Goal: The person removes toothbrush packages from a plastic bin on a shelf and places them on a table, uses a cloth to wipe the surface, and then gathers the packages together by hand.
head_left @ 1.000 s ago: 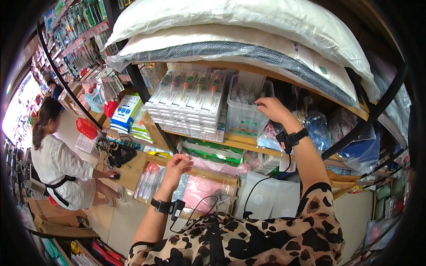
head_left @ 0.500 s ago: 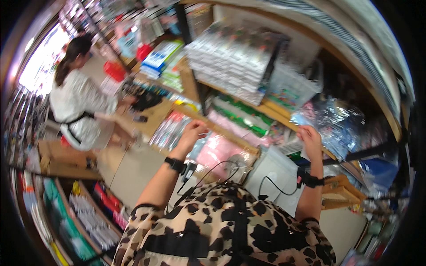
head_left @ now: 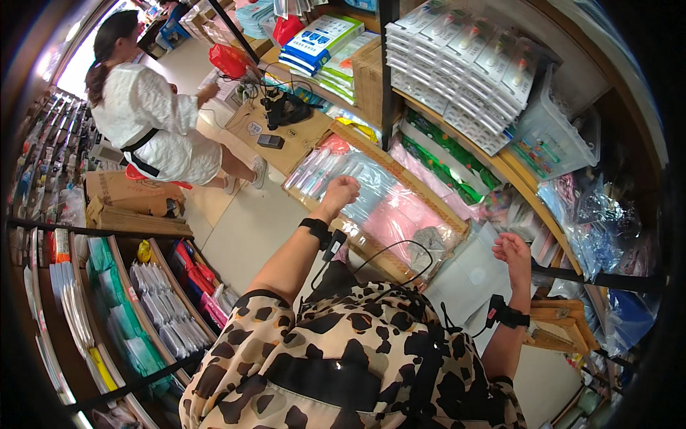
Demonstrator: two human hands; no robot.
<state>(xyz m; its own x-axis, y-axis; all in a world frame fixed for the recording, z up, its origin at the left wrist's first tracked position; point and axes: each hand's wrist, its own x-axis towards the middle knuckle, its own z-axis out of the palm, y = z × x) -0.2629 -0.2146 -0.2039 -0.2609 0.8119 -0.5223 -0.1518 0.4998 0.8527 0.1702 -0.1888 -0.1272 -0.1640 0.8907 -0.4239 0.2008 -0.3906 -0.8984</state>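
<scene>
Holds left hand [head_left: 341, 194] over a cardboard box [head_left: 409, 179] of clear and pink packets [head_left: 400, 217], curled narrow; cannot tell whether holding anything. Holds right hand [head_left: 511, 253], loosely part-open, near pale flat packages [head_left: 466, 277], just right of the box.

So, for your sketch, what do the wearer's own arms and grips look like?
The left grip and right grip are bare. Each wrist wears a black strap with a small black box; thin black cables loop between them. The sleeves are short and beige, patterned with black and brown patches, edged in black.
</scene>
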